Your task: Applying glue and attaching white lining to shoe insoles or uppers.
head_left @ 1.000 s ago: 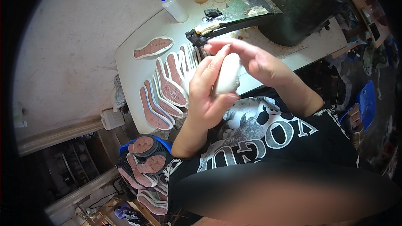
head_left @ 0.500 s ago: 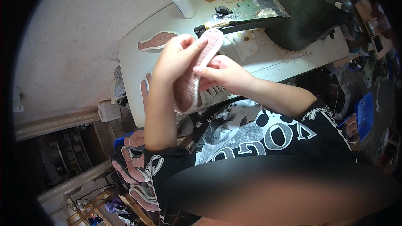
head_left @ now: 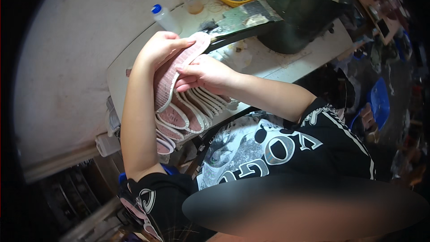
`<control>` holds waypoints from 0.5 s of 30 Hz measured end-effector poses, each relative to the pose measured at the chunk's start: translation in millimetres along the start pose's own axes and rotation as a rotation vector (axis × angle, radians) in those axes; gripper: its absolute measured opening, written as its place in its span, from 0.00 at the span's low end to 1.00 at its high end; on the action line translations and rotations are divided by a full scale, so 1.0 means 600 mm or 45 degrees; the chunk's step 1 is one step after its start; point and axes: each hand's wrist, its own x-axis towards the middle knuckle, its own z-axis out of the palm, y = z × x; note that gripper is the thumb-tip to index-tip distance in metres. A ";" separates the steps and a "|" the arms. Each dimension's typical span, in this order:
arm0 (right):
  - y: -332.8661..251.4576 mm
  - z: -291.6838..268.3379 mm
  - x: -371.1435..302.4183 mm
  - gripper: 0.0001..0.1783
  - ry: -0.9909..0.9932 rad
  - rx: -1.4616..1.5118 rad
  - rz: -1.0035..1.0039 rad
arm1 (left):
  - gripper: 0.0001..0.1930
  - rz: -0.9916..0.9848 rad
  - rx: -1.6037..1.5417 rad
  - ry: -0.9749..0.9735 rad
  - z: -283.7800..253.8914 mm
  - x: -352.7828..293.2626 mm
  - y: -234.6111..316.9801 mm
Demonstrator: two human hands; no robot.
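Between my two hands I hold a pink insole (head_left: pixel 165 84) with a white edge, tilted above the work table. My left hand (head_left: pixel 162 48) is closed on its upper part, thumb lying across the pink face near the rounded end. On the opposite edge my right hand (head_left: pixel 205 74) pinches the insole around its middle, thumb on top and fingers curled beneath. Below it, several like insoles (head_left: pixel 193 115) overlap in a fanned row along the table's near edge. Part of the row is hidden by the held insole and my right hand.
On the white table (head_left: pixel 286 74) stand a blue-capped bottle (head_left: pixel 165 19) and a red-tipped squeeze bottle (head_left: pixel 193 3). A yellow basket (head_left: pixel 234 1) holds pale cords. A dark green machine (head_left: pixel 293 15) with a long arm sits at the back. A blue bin (head_left: pixel 380 103) is at right.
The view has shifted, so the table items appear farther left. Both hands keep hold of the insole, and more of the fanned row now shows beneath it.
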 end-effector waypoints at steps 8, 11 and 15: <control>-0.023 -0.036 0.008 0.10 -0.062 -0.027 0.082 | 0.14 0.034 -0.017 0.141 -0.004 0.019 -0.030; -0.029 -0.049 0.009 0.10 -0.065 -0.020 0.201 | 0.18 0.032 0.142 0.368 0.010 0.014 -0.035; -0.031 -0.073 -0.002 0.10 0.116 -0.150 0.082 | 0.21 0.020 0.126 0.378 0.010 0.026 -0.042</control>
